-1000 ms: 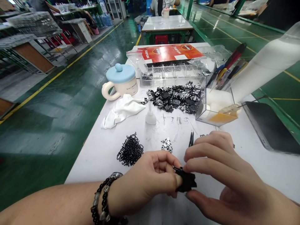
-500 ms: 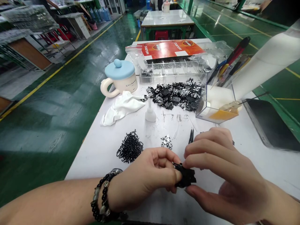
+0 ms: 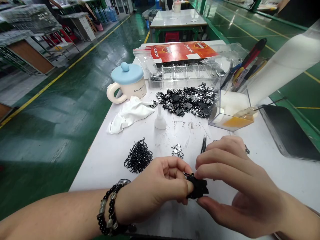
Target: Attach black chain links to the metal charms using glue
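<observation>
We have 1 black piece (image 3: pixel 200 188) pinched in our left hand (image 3: pixel 160 190), projecting rightward from the grip. Our right hand (image 3: pixel 246 181) curves about its free end; if it grips, we cannot tell.

At the near side of the table (image 3: pixel 107 166), a part (image 3: pixel 199 187) sat between the left hand (image 3: pixel 162 190) and the right hand (image 3: pixel 240 186). Beyond lay, left to right, hooks (image 3: pixel 138 156), clips (image 3: pixel 177 151) and tweezers (image 3: pixel 203 144). Farther left, a mug (image 3: pixel 133 89) stood behind a cloth (image 3: pixel 131 115); a heap of parts (image 3: pixel 187 101) lay centre, before a tray (image 3: pixel 182 82), left of a holder (image 3: pixel 225 121).
</observation>
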The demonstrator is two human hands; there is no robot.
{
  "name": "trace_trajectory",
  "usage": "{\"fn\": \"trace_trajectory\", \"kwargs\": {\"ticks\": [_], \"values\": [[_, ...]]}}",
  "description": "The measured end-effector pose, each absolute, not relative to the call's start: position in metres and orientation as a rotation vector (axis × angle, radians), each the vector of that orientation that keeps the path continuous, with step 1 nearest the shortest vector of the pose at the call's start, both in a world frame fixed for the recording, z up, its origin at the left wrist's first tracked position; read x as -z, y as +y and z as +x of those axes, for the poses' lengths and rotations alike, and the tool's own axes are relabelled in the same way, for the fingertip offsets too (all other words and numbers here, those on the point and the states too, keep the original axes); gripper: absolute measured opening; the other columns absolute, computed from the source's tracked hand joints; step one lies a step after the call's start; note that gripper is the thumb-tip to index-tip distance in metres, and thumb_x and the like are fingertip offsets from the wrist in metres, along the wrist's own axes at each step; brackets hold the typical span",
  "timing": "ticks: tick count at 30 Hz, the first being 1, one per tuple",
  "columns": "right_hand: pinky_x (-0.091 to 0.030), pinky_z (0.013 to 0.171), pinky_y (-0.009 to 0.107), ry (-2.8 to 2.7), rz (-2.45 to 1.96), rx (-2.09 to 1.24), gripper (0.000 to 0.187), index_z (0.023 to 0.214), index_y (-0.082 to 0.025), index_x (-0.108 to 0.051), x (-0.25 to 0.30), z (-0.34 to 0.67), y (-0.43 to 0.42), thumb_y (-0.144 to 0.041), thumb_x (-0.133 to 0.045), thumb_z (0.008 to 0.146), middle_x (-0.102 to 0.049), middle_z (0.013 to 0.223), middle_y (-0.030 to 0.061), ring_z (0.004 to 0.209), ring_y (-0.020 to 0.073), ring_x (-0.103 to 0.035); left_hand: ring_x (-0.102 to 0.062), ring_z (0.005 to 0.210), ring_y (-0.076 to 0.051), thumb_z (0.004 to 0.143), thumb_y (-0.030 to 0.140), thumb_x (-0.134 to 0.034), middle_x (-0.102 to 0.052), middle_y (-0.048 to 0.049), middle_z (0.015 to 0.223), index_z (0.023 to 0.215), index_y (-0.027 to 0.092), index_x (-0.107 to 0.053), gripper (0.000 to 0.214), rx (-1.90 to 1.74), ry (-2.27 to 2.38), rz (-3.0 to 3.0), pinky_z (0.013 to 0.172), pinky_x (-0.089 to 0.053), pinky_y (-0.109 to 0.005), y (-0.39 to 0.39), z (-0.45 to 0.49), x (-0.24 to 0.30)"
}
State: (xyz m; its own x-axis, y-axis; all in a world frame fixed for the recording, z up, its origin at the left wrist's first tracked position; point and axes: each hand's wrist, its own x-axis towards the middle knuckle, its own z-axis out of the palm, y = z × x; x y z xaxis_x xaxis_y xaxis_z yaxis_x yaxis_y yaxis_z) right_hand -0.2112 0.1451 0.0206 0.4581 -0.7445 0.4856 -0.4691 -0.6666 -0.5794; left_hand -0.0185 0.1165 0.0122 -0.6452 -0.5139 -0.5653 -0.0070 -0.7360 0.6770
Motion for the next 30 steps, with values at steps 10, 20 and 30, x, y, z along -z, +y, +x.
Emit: {"fn": "trace_trajectory", "kwargs": {"ticks": [10,20,30], "values": [[-0.032,0.067,0.037,1.125,-2.776,1.122,0.008,0.084,-0.020,-0.062,-0.023,-0.209,0.150,-0.021,-0.064,0.076,-0.061,0.073,0.0001,0.071,0.0161,-0.052,-0.049,0.053,-0.005,0.066,0.014,-0.069,-0.055,0.0040,0.059,0.080,0.014,-0.057,0.019,2.319,-1.137,1.151,0.054,-0.038,-0.017,0.119,-0.019,-0.017],[-0.035,0.062,0.033,1.233,-2.914,1.050,0.017,0.087,-0.028,-0.064,-0.017,-0.214,0.155,-0.018,-0.068,0.074,-0.058,0.069,-0.0030,0.065,0.0124,-0.054,-0.050,0.053,-0.005,0.062,0.007,-0.066,-0.056,0.0050,0.059,0.079,0.014,-0.058,0.020,2.301,-1.164,1.198,0.055,-0.039,-0.016,0.121,-0.018,-0.020],[-0.032,0.060,0.034,1.192,-2.904,1.094,0.012,0.083,-0.026,-0.065,-0.023,-0.209,0.152,-0.014,-0.065,0.078,-0.060,0.063,-0.0030,0.063,0.0126,-0.052,-0.048,0.053,-0.004,0.063,0.006,-0.065,-0.053,0.0063,0.057,0.078,0.014,-0.056,0.019,2.335,-1.141,1.187,0.053,-0.038,-0.016,0.117,-0.020,-0.021]]}}
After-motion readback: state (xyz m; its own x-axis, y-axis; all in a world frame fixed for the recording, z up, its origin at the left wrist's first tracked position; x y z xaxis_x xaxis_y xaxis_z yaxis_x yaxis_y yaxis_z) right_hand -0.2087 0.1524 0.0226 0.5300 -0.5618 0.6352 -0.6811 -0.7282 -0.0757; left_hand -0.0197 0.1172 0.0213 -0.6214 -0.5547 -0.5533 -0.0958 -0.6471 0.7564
